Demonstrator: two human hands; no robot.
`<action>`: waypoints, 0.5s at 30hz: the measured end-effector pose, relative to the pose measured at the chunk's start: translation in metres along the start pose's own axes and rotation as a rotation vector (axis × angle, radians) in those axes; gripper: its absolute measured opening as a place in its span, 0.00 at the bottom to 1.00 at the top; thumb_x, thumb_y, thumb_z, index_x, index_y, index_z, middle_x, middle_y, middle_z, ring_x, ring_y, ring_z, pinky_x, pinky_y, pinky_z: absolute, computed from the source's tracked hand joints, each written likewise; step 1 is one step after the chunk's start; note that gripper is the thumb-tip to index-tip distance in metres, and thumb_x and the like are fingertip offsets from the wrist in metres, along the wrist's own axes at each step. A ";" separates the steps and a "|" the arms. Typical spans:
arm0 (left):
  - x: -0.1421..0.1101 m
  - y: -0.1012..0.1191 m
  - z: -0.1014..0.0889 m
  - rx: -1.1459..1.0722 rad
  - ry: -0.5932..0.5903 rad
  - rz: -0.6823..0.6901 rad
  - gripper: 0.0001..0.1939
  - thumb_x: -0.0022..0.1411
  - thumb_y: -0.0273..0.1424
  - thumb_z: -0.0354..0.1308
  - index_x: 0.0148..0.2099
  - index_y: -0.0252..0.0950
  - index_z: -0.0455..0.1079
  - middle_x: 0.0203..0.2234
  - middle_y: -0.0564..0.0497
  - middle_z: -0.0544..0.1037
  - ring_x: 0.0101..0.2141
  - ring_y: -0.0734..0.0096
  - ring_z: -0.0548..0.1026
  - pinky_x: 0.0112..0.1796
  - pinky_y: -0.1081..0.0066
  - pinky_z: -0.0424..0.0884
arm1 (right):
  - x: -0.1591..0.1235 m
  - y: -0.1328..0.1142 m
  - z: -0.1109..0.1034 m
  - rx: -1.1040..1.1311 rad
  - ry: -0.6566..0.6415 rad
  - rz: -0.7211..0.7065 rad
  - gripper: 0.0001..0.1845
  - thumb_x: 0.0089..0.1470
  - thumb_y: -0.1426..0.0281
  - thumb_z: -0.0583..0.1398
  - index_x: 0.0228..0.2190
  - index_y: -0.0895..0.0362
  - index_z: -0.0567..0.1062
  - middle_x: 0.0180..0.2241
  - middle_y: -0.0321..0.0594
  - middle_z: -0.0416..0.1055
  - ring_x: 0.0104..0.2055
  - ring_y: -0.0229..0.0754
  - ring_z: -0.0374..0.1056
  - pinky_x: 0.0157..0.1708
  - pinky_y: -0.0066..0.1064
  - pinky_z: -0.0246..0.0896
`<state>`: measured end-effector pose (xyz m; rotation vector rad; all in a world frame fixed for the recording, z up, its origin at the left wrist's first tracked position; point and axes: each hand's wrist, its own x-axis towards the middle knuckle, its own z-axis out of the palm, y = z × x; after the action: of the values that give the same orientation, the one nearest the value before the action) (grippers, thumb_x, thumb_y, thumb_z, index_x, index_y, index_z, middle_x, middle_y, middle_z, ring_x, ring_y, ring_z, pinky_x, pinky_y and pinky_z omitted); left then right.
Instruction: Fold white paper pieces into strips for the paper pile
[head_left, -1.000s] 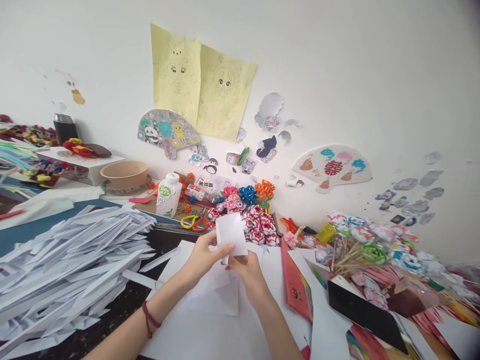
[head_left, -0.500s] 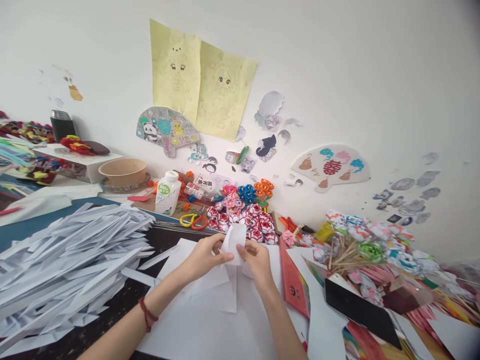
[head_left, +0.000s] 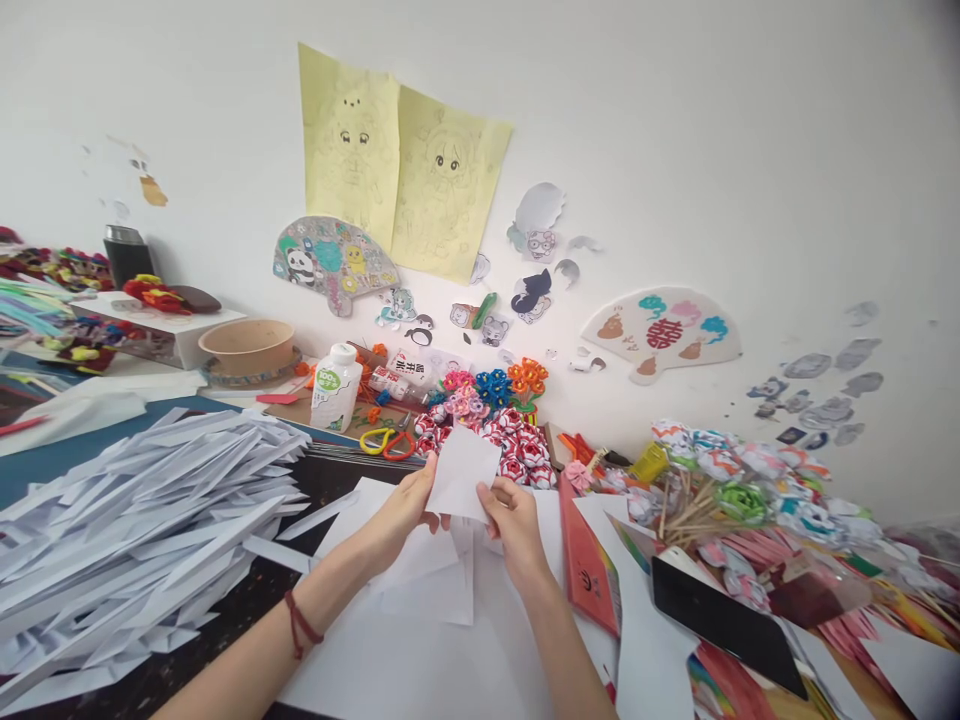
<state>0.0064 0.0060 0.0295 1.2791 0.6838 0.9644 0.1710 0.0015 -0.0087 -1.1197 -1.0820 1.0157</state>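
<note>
Between both hands a small white sheet of paper (head_left: 465,474) is held up over the table. My left hand (head_left: 405,508) grips its left edge, some fingers hidden behind the sheet. At the lower right corner, my right hand (head_left: 511,520) pinches it between thumb and curled fingers. Below the hands lie loose white sheets (head_left: 427,590) on a larger white sheet (head_left: 405,660). A big heap of folded white paper strips (head_left: 150,530) covers the table to the left.
Behind the hands stand a white bottle (head_left: 335,388), scissors (head_left: 387,442) and red-and-white paper flowers (head_left: 517,445). A black phone (head_left: 727,625) lies at right, near a red packet (head_left: 589,570) and wooden sticks (head_left: 686,515). A beige bowl (head_left: 247,345) sits back left.
The small paper was curled over in the fingers; now it is opened out flat and faces me. My left thumb has moved to the sheet's left edge.
</note>
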 end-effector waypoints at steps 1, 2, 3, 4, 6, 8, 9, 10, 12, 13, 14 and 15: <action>0.001 -0.001 0.000 0.020 0.021 0.010 0.27 0.61 0.51 0.41 0.28 0.32 0.65 0.18 0.53 0.67 0.21 0.76 0.64 0.23 0.76 0.61 | -0.001 0.000 0.001 -0.010 0.004 -0.004 0.18 0.43 0.57 0.64 0.28 0.60 0.73 0.22 0.35 0.70 0.14 0.28 0.51 0.10 0.21 0.45; 0.001 -0.001 0.001 0.043 0.042 0.015 0.27 0.60 0.51 0.42 0.28 0.32 0.64 0.18 0.53 0.67 0.21 0.76 0.64 0.23 0.75 0.61 | -0.001 0.000 0.002 -0.022 0.009 -0.008 0.18 0.43 0.57 0.64 0.26 0.60 0.72 0.22 0.35 0.70 0.14 0.28 0.51 0.10 0.21 0.45; 0.002 -0.002 0.002 0.064 0.065 0.017 0.27 0.60 0.51 0.42 0.28 0.33 0.64 0.17 0.54 0.66 0.20 0.75 0.64 0.22 0.75 0.61 | -0.002 0.000 0.003 -0.035 0.011 -0.010 0.18 0.43 0.57 0.64 0.25 0.60 0.72 0.21 0.35 0.70 0.14 0.29 0.52 0.10 0.21 0.46; 0.003 -0.004 0.003 0.080 0.081 0.015 0.26 0.60 0.52 0.42 0.29 0.33 0.64 0.17 0.54 0.66 0.20 0.75 0.64 0.22 0.75 0.60 | -0.003 0.000 0.004 -0.046 0.008 -0.014 0.18 0.42 0.57 0.64 0.23 0.59 0.71 0.20 0.35 0.69 0.14 0.29 0.53 0.10 0.22 0.46; 0.004 -0.006 0.004 0.101 0.093 0.017 0.26 0.59 0.52 0.43 0.33 0.34 0.65 0.19 0.54 0.67 0.21 0.74 0.65 0.21 0.75 0.60 | -0.005 -0.001 0.007 -0.057 -0.005 -0.038 0.17 0.43 0.57 0.64 0.22 0.59 0.70 0.18 0.33 0.68 0.14 0.30 0.54 0.11 0.22 0.47; 0.005 -0.010 0.004 0.142 0.107 0.039 0.25 0.60 0.52 0.43 0.37 0.34 0.65 0.21 0.53 0.69 0.22 0.73 0.66 0.21 0.75 0.59 | -0.008 -0.002 0.010 -0.060 -0.016 -0.073 0.17 0.44 0.57 0.64 0.22 0.58 0.71 0.18 0.33 0.67 0.15 0.31 0.55 0.12 0.23 0.47; 0.006 -0.012 0.004 0.175 0.121 0.055 0.25 0.60 0.51 0.43 0.38 0.34 0.66 0.21 0.53 0.69 0.22 0.73 0.65 0.21 0.75 0.59 | -0.009 -0.003 0.012 -0.063 -0.021 -0.090 0.17 0.44 0.57 0.64 0.23 0.58 0.71 0.18 0.33 0.67 0.15 0.32 0.56 0.13 0.23 0.47; 0.006 -0.014 0.004 0.214 0.137 0.071 0.25 0.60 0.51 0.43 0.38 0.34 0.66 0.22 0.53 0.69 0.22 0.73 0.65 0.21 0.75 0.59 | -0.010 -0.004 0.014 -0.069 -0.024 -0.103 0.16 0.44 0.57 0.64 0.24 0.58 0.71 0.18 0.33 0.67 0.16 0.32 0.56 0.13 0.23 0.47; 0.007 -0.019 0.003 0.297 0.173 0.102 0.25 0.60 0.51 0.44 0.37 0.33 0.66 0.22 0.53 0.69 0.22 0.73 0.65 0.21 0.75 0.60 | -0.012 -0.005 0.016 -0.091 -0.031 -0.124 0.16 0.44 0.57 0.63 0.25 0.58 0.72 0.19 0.33 0.67 0.17 0.33 0.57 0.14 0.23 0.48; 0.008 -0.020 0.003 0.335 0.185 0.116 0.25 0.60 0.51 0.44 0.37 0.33 0.67 0.22 0.53 0.70 0.23 0.72 0.66 0.21 0.75 0.60 | -0.013 -0.006 0.018 -0.106 -0.036 -0.132 0.16 0.45 0.57 0.63 0.25 0.57 0.72 0.19 0.33 0.67 0.17 0.33 0.56 0.14 0.23 0.47; 0.008 -0.022 0.002 0.370 0.192 0.130 0.25 0.60 0.50 0.44 0.36 0.33 0.67 0.23 0.52 0.71 0.24 0.71 0.67 0.22 0.75 0.61 | -0.014 -0.007 0.018 -0.120 -0.040 -0.139 0.16 0.45 0.57 0.63 0.25 0.57 0.72 0.18 0.33 0.66 0.17 0.33 0.56 0.14 0.23 0.47; 0.009 -0.023 0.002 0.402 0.194 0.141 0.24 0.60 0.50 0.44 0.37 0.33 0.67 0.24 0.52 0.71 0.25 0.70 0.68 0.23 0.74 0.62 | -0.015 -0.008 0.019 -0.133 -0.043 -0.145 0.16 0.46 0.57 0.62 0.25 0.57 0.72 0.18 0.32 0.65 0.17 0.32 0.55 0.13 0.23 0.47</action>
<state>0.0166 0.0126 0.0079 1.6150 0.9836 1.1127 0.1503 -0.0107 -0.0008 -1.1118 -1.2616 0.8669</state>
